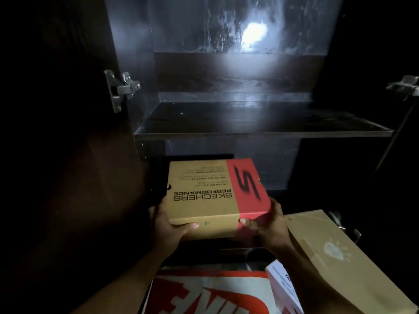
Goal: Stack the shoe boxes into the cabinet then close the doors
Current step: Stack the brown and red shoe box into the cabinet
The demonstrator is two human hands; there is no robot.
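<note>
A tan and red Skechers shoe box [210,191] is held level in front of the dark cabinet's lower compartment, under the shelf [260,130]. My left hand [165,225] grips its near left corner, thumb on the front side. My right hand [269,223] grips the near right corner at the red end. Below my arms lie a red and white Nike box [204,293], a white box [283,286] and a plain tan box [335,252].
The cabinet stands open, its left door [68,155] swung out with a metal hinge [120,87]; another hinge [403,86] shows on the right side. The upper shelf is bare and glossy, with a light glare on the back panel.
</note>
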